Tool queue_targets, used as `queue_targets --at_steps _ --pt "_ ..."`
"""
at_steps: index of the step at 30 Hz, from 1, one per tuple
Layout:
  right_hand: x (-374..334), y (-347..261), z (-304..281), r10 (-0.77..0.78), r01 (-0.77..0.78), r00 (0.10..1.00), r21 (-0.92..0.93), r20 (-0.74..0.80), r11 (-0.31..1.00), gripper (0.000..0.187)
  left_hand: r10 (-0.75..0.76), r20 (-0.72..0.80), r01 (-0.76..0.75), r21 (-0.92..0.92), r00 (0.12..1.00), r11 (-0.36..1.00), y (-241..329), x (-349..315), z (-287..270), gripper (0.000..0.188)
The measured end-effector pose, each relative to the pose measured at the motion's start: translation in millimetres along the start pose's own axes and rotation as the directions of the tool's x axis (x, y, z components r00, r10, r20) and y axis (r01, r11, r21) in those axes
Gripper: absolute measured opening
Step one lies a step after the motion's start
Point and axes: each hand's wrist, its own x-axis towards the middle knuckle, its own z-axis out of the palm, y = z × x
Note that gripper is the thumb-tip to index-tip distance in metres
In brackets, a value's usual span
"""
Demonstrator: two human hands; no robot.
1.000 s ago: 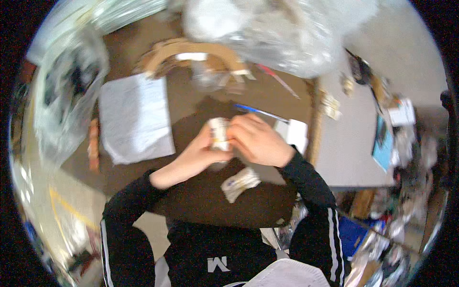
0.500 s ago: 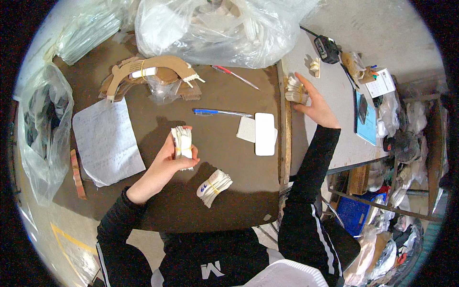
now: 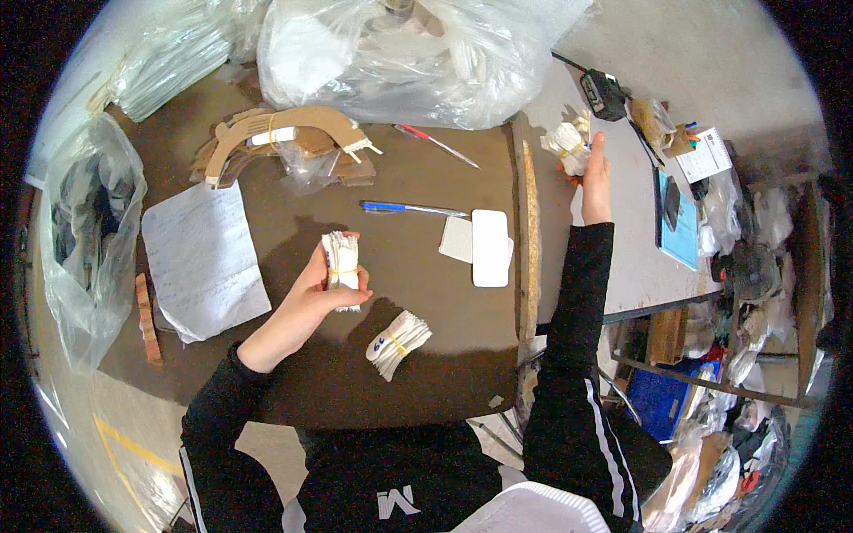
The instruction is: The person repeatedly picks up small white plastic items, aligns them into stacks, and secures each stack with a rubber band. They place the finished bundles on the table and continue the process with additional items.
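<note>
My left hand (image 3: 306,298) is closed round a bundle of white paper-like strips (image 3: 342,262) with a yellow rubber band, held upright over the brown table. My right hand (image 3: 598,185) grips a similar banded bundle of white strips (image 3: 567,149) over the grey side table; the thumb side shows and some fingers are hidden behind the bundle. A third banded bundle (image 3: 400,345), with a blue handwritten mark, lies on the brown table between my arms, touched by neither hand.
On the brown table (image 3: 444,382) lie a written sheet (image 3: 206,262), a blue pen (image 3: 413,210), a red pen (image 3: 435,146), a white card-like block (image 3: 490,249) and curved cardboard pieces (image 3: 293,120). Big clear plastic bags (image 3: 400,67) fill the back. A black device (image 3: 604,93) sits at right.
My right hand has closed on the bundle at the side table and moved it slightly right and away. My left hand still holds its bundle in nearly the same place.
</note>
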Motion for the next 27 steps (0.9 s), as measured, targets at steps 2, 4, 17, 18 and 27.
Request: queue_targets --at_steps 2,4,17,18,27 --pt "0 -1 6 -0.044 0.045 0.998 0.006 -0.046 0.999 0.073 0.028 0.027 -0.028 -0.005 0.999 1.000 -4 2 -4 0.067" --pt "2 6 10 -0.121 0.123 0.991 0.041 -0.059 0.992 0.071 0.048 0.014 -0.047 -0.027 0.999 0.999 -8 -1 -6 0.069" --pt "46 57 -11 -0.252 0.230 0.958 -0.163 -0.134 0.960 0.043 0.143 0.056 -0.145 0.018 0.988 0.989 -16 -3 -6 0.043" --pt "45 50 -10 -0.307 0.280 0.946 -0.218 -0.102 0.935 0.043 0.144 0.066 -0.145 0.015 0.987 0.989 -15 0 -5 0.042" --pt "17 13 12 -0.620 0.489 0.784 -0.575 -0.041 0.656 0.060 0.121 0.074 -0.124 0.040 0.990 0.991 -22 8 -6 0.055"
